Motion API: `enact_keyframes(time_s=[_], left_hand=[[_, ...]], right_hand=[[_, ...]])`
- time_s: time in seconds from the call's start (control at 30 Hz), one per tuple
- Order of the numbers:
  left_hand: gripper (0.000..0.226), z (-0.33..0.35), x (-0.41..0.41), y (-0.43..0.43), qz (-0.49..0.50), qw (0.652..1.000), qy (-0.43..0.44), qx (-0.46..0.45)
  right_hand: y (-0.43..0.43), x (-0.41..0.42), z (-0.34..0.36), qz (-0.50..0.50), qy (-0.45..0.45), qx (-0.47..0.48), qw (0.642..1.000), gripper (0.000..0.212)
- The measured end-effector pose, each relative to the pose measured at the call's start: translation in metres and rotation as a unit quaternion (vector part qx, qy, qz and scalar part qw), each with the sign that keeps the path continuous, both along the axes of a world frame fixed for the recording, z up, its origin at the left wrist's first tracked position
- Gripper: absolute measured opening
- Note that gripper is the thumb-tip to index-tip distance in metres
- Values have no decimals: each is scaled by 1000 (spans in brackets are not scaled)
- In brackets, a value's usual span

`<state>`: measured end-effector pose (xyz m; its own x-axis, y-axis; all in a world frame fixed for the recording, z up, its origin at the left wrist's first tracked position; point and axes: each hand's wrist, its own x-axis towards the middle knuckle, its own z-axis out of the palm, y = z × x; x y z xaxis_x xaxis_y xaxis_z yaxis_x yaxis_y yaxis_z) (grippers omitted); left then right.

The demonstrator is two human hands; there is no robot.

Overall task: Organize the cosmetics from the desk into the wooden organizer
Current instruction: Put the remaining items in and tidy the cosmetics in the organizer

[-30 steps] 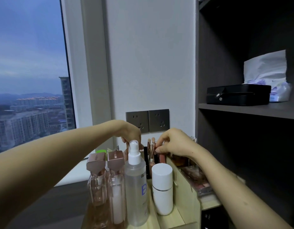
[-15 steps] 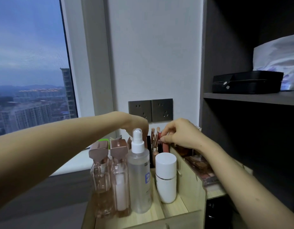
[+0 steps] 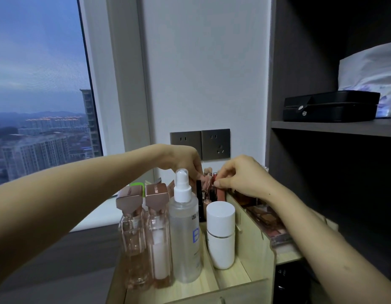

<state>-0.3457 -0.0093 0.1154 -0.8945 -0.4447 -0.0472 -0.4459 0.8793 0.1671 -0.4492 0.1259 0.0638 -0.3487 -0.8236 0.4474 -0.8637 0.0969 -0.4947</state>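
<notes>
Wooden organizer (image 3: 254, 235) holds bottles; right hand (image 3: 240, 176) fingers pinch a lipstick (image 3: 221, 193), left hand's (image 3: 181, 161) unclear.

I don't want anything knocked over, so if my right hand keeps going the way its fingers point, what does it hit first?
Most likely the upright pink tube at the right hand's fingertips, with the brushes and the left hand just beyond; depth there is unclear.
</notes>
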Motion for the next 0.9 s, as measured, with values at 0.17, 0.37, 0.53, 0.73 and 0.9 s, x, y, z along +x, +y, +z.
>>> enact_keyframes(time_s=[0.17, 0.37, 0.53, 0.73, 0.9], left_hand=[[24, 0, 2, 6, 9, 998, -43, 36], [28, 12, 14, 6, 17, 992, -52, 110], [30, 14, 18, 8, 22, 992, -56, 110], [24, 15, 20, 10, 29, 986, -75, 146], [14, 23, 34, 10, 6, 988, -97, 123]], right_hand=[[-1, 2, -1, -13, 14, 4, 1000, 6], [1, 3, 1, -13, 17, -7, 1000, 10], [3, 4, 3, -5, 7, -25, 1000, 11], [4, 5, 3, -3, -6, -31, 1000, 10], [12, 16, 11, 89, -45, -25, 995, 21]])
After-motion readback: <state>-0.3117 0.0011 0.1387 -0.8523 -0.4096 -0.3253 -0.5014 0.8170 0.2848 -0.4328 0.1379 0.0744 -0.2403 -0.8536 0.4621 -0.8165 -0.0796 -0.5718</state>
